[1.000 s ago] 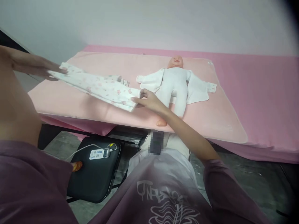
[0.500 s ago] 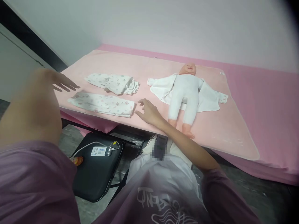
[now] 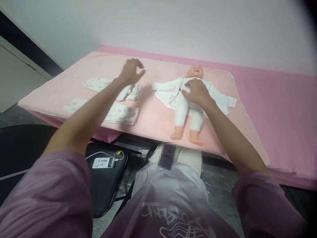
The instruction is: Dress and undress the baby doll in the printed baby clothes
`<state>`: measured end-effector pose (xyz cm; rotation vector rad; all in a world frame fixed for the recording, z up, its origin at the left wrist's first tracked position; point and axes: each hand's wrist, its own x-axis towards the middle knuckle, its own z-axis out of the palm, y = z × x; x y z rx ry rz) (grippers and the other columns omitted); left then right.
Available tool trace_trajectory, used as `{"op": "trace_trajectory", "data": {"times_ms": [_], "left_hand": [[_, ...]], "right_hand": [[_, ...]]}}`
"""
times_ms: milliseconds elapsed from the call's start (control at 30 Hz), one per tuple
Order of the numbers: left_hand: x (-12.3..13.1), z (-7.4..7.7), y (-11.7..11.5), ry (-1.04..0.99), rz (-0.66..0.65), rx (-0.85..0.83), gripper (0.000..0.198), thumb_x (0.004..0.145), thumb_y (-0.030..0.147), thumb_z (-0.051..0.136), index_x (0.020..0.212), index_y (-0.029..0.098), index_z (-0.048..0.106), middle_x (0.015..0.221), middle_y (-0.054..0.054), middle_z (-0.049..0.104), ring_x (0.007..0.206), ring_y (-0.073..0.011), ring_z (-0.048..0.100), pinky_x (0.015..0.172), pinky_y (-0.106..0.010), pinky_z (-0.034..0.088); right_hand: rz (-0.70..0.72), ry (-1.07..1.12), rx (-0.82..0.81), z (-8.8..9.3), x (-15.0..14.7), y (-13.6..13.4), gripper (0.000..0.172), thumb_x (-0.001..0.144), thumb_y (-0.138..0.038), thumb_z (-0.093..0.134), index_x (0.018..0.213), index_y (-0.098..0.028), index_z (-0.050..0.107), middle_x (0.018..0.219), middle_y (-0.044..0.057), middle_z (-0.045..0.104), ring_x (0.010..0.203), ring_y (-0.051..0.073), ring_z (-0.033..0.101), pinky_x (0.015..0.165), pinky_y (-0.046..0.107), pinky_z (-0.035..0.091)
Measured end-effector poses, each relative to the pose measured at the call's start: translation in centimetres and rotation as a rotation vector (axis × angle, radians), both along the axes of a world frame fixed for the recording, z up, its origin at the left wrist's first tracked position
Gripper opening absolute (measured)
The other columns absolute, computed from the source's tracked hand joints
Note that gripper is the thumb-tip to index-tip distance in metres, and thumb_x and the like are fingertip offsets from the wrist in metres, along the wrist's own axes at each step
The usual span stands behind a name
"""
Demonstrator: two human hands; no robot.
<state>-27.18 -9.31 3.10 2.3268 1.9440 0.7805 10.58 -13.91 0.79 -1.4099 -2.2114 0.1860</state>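
Note:
A baby doll [image 3: 182, 114] in a white body suit lies on its back, head toward the wall and feet at the table's near edge. Beneath it a small white baby jacket [image 3: 165, 92] is spread out with both sleeves to the sides. My right hand [image 3: 198, 92] is over the doll's torso, fingers apart and holding nothing; whether it touches the cloth I cannot tell. In the air above the folded baby clothes, my left hand [image 3: 131, 71] has its fingers loosely curved with nothing in them. One folded patterned garment [image 3: 123, 113] lies in front of another bundled one [image 3: 95, 83], both partly hidden by my left arm.
A pale pink mat [image 3: 148, 129] covers much of the table, over a darker pink cloth [image 3: 279, 115]. Below the near edge stands a black folding chair [image 3: 104, 188] with a white power bank [image 3: 102, 162] and cable on its seat. A wall rises behind.
My left hand has swung right, from the table's left side to above the folded clothes. My right hand has moved from beside the front garment to the doll's torso.

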Motion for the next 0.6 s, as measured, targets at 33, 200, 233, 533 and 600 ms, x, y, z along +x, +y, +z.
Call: {"op": "trace_trajectory", "data": {"times_ms": [33, 200, 233, 533, 600], "left_hand": [[3.7, -1.0, 0.5, -0.013, -0.101, -0.026, 0.095, 0.095, 0.100, 0.034, 0.134, 0.019, 0.063, 0.147, -0.010, 0.066, 0.138, -0.0290, 0.052, 0.130, -0.054, 0.035], [17.0, -6.9, 1.4, -0.058, -0.175, -0.096, 0.078, 0.100, 0.078, 0.053, 0.154, 0.022, 0.057, 0.158, -0.018, 0.060, 0.151, -0.0466, 0.047, 0.124, -0.066, 0.035], [18.2, -8.1, 1.5, -0.063, -0.152, -0.086, 0.076, 0.101, 0.074, 0.051, 0.156, 0.021, 0.055, 0.158, -0.019, 0.059, 0.152, -0.0475, 0.046, 0.126, -0.067, 0.033], [18.7, -11.8, 2.4, -0.188, -0.102, -0.009, 0.069, 0.105, 0.067, 0.037, 0.160, 0.027, 0.053, 0.159, -0.013, 0.058, 0.156, -0.0417, 0.041, 0.133, -0.062, 0.023], [18.6, -11.8, 2.5, -0.216, -0.088, -0.027, 0.065, 0.106, 0.066, 0.037, 0.158, 0.031, 0.054, 0.157, -0.010, 0.059, 0.156, -0.0394, 0.041, 0.134, -0.061, 0.022]], "right_hand": [[-0.006, -0.044, -0.015, -0.3, 0.3, 2.1, 0.033, 0.095, -0.036, 0.070, 0.122, -0.017, 0.070, 0.139, 0.022, 0.064, 0.140, 0.045, 0.052, 0.121, 0.063, 0.041], [0.024, -0.178, -0.119, -1.3, -0.8, 9.2, 0.044, 0.091, -0.030, 0.074, 0.130, -0.011, 0.069, 0.146, 0.023, 0.063, 0.141, 0.042, 0.056, 0.123, 0.056, 0.044], [0.021, -0.194, -0.143, -1.4, -1.2, 9.9, 0.048, 0.089, -0.029, 0.076, 0.132, -0.009, 0.069, 0.145, 0.023, 0.064, 0.139, 0.041, 0.059, 0.122, 0.056, 0.045], [-0.082, -0.301, -0.307, -1.4, -3.9, 12.7, 0.062, 0.084, -0.053, 0.084, 0.124, -0.008, 0.072, 0.131, 0.021, 0.072, 0.136, 0.048, 0.060, 0.123, 0.066, 0.040], [-0.115, -0.260, -0.270, -1.9, -3.9, 12.7, 0.064, 0.083, -0.059, 0.084, 0.120, -0.009, 0.072, 0.129, 0.022, 0.071, 0.138, 0.048, 0.057, 0.125, 0.066, 0.037]]}}
